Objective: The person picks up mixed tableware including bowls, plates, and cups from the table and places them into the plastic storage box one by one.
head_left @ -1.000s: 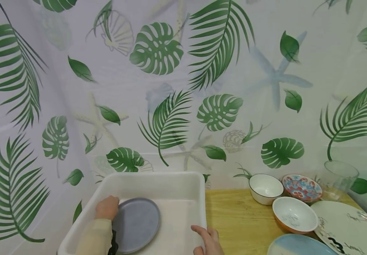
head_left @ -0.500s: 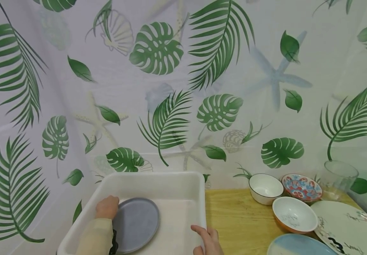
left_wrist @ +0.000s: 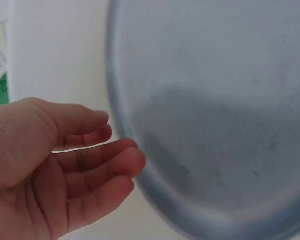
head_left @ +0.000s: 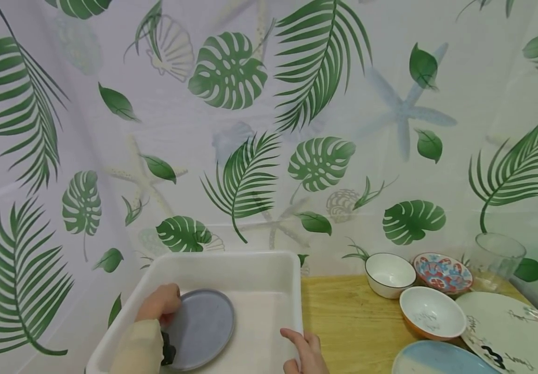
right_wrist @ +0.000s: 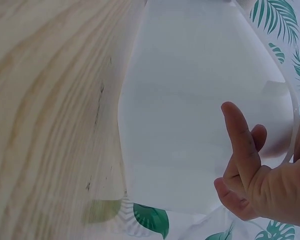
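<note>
A round grey plate with a low rim lies inside a white plastic tub, near its left wall. My left hand is at the plate's left edge. In the left wrist view, the left hand has loosely bent fingers with a gap below the thumb, and the fingertips reach the plate rim; firm contact cannot be told. My right hand straddles the tub's right wall and holds it. The right wrist view shows fingers of the right hand along the wall's outer side.
Right of the tub, the wooden table bears a white bowl, a patterned bowl, an orange-sided bowl, a clear glass, a blue plate and a large oval platter. A leaf-print curtain hangs behind.
My left hand has shifted slightly right and turned at the grey plate's edge, with its fingers more visible. The right hand stays at the tub's wall.
</note>
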### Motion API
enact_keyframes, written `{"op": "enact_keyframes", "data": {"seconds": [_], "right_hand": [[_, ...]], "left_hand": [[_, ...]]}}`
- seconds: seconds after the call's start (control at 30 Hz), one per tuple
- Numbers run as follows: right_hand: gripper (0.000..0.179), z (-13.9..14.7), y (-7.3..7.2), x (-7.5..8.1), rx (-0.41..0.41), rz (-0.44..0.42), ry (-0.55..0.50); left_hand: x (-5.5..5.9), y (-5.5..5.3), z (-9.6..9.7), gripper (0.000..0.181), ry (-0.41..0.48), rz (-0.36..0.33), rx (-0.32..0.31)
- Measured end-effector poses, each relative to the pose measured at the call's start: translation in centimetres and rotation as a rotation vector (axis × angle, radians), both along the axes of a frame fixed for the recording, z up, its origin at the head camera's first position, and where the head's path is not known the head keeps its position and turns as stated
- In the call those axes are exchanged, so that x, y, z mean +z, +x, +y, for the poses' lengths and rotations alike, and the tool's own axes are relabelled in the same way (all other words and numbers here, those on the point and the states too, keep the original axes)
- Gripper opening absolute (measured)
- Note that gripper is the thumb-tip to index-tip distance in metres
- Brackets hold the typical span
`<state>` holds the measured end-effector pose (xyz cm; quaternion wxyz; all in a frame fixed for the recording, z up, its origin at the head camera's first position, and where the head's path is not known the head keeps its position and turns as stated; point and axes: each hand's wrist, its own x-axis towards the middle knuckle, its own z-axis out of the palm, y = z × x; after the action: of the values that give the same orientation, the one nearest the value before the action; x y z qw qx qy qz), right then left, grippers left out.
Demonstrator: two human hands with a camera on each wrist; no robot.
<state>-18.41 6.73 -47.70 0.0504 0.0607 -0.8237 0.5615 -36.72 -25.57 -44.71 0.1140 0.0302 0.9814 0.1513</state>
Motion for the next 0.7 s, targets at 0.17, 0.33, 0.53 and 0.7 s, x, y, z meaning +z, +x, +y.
{"op": "enact_keyframes", "data": {"seconds": [0.17, 0.33, 0.53, 0.7], "right_hand": [[0.056, -0.1, -0.1, -0.1, -0.002, 0.006, 0.009], [0.056, -0.1, -0.2, -0.1, -0.002, 0.001, -0.001], [0.057, -0.1, -0.1, -0.1, 0.002, 0.003, -0.010], [0.059, -0.1, -0.2, 0.1, 0.004, -0.010, -0.024]], "left_hand": [[1.3, 0.3, 0.5, 0.004, 0.160, -0.026, 0.007], [2.8, 0.8, 1.0, 0.005, 0.169, -0.022, -0.030], [4.6, 1.7, 2.0, 0.008, 0.182, 0.011, -0.094], [6.7, 3.2, 2.8, 0.013, 0.236, 0.037, -0.138]]}}
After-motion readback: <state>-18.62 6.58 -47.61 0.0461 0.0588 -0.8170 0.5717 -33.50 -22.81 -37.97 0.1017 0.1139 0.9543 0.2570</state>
